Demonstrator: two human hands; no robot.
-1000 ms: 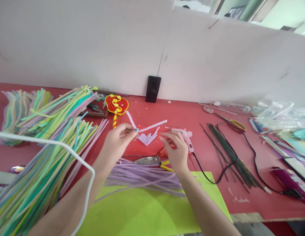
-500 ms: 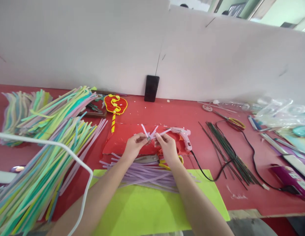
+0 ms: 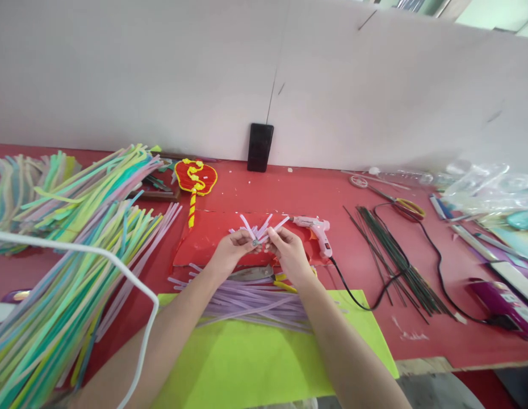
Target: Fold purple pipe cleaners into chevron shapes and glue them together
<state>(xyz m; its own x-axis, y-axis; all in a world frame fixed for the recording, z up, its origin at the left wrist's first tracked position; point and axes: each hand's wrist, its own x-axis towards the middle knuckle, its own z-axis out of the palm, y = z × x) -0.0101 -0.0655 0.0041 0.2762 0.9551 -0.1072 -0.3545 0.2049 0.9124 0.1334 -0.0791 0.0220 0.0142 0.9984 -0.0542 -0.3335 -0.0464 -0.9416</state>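
Between my fingertips are short purple pipe cleaners, several ends fanning upward. My left hand pinches them from the left, with a small shiny spot by the thumb. My right hand is closed on them from the right, one piece slanting up from its fingers. Just beyond it lies a pink glue gun on the red board. Below my wrists rest a pile of long purple pipe cleaners and scissors with yellow handles, partly hidden by my right hand.
Bundles of coloured pipe cleaners fill the left side, behind a white curved bar. A red-and-yellow fan shape and a black phone are at the back. Green wire stems, scissors and a black cord lie right.
The purple piece in my right fingers has swung from pointing right toward the glue gun to slanting more upward. Both hands keep their pinch in nearly the same place. The view has shifted slightly.
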